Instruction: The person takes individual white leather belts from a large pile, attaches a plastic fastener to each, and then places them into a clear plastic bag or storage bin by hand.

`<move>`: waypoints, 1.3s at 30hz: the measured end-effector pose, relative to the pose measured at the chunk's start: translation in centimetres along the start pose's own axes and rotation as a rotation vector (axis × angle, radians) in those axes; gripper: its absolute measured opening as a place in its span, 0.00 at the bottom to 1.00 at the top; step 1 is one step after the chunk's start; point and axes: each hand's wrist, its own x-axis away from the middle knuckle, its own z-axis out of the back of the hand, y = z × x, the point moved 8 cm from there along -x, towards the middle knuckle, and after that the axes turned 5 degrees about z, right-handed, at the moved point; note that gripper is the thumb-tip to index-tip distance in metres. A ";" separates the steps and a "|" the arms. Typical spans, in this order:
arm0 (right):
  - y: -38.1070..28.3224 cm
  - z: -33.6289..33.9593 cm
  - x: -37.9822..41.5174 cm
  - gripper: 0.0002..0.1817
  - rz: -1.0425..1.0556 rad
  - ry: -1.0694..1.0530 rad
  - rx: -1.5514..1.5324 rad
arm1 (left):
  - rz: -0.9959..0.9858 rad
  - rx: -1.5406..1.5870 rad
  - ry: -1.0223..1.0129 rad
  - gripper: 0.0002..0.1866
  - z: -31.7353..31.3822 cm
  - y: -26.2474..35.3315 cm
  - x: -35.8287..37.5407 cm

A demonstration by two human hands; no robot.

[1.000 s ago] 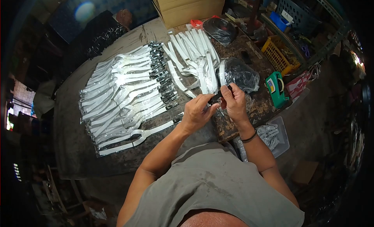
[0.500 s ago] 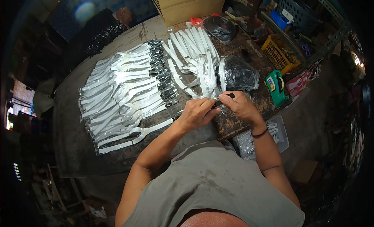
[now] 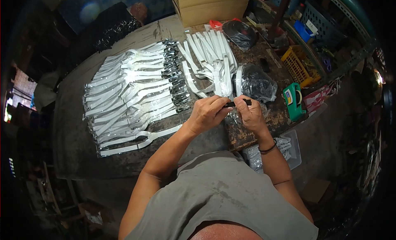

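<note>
My left hand (image 3: 207, 114) and my right hand (image 3: 251, 114) are close together over the table's near edge, both closed on a short black strap (image 3: 248, 102). A dark end sticks out past my right thumb, and the fingers hide much of the rest. Just beyond them lies a loose bunch of white straps (image 3: 223, 81). To the left, many white straps (image 3: 144, 91) in clear plastic are laid in an overlapping row, with black ends (image 3: 175, 75) toward the middle. One forked white strap (image 3: 123, 150) lies nearest my left forearm.
Right of the hands are a black bundle in clear plastic (image 3: 258, 84) and a green tape dispenser (image 3: 294, 102). A clear plastic box (image 3: 293, 151) stands below the table edge. A yellow basket (image 3: 296, 67) and a cardboard box (image 3: 210, 9) are farther back.
The view has shifted slightly. Both hands have stayed on the black strap; the right hand has turned more upright and the strap between the hands shows more plainly.
</note>
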 end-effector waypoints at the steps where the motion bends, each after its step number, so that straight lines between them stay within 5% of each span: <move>1: 0.1 0.0 0.0 0.19 0.001 -0.009 0.001 | 0.005 -0.004 0.007 0.11 0.1 -0.2 0.2; 4: 0.7 0.5 -0.1 0.19 -0.058 -0.033 -0.003 | 0.062 -0.012 -0.109 0.20 -0.6 -1.1 0.5; 7: -0.6 1.5 -0.6 0.19 -0.016 -0.042 0.027 | 0.236 0.437 -0.203 0.49 -0.7 -2.7 0.6; 10: -2.9 2.1 -1.4 0.19 0.017 -0.101 0.099 | 0.218 0.442 -0.342 0.50 -2.1 -4.3 1.4; 11: -3.9 2.1 -1.8 0.18 0.071 -0.137 0.133 | 0.288 0.484 -0.349 0.37 -2.5 -4.8 2.0; 12: -4.9 2.0 -2.2 0.18 0.126 -0.173 0.166 | 0.283 0.483 -0.349 0.37 -2.5 -4.9 2.2; 15: -6.3 2.8 -3.3 0.16 0.129 -0.084 0.362 | 0.493 0.541 -0.468 0.14 -3.7 -5.4 3.0; 19: -6.9 3.2 -4.6 0.15 0.258 0.043 0.299 | 0.667 0.741 -0.440 0.13 -4.8 -6.3 3.4; 28: -7.7 3.1 -5.8 0.15 0.415 0.024 0.247 | 0.659 1.053 -0.149 0.15 -3.9 -5.8 2.0; 39: -9.2 1.6 -5.5 0.14 0.417 -0.002 0.344 | 0.527 0.926 -0.210 0.12 -3.7 -3.9 -0.4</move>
